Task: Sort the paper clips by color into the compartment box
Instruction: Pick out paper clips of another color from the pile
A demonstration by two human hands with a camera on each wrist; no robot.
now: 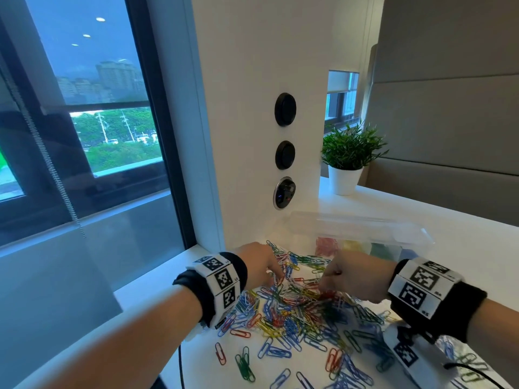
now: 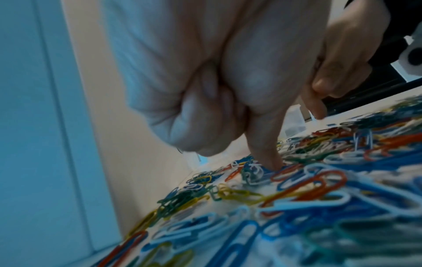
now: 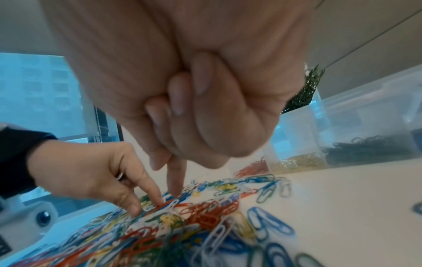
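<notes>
Coloured wire covers the near part of the white desk (image 1: pixel 463 220): loose paper clips (image 1: pixel 280 327) in blue, red, green, yellow and white lie scattered and overlapping, thin at the near edge and heaped thicker toward the middle. Over that heap both hands work side by side. The left hand (image 1: pixel 259 266) has its index finger straight down with the tip pressing among the clips, the other fingers folded into the palm and holding nothing that shows. The right hand (image 1: pixel 352 276) is posed likewise, index finger extended to the pile just beside a bunch of red clips, remaining fingers curled in; no clip is pinched in either hand as far as the wrist views show. Farther back, against the wall, stands the clear compartment box (image 1: pixel 415 240) with its lid up, and through its walls small lots of red, yellow, green and blue clips can be made out, each colour in its own section. Judging by how few sit there against the mass left on the desk, the sorting looks well short of halfway, with most clips of every colour yet to be carried over.
</notes>
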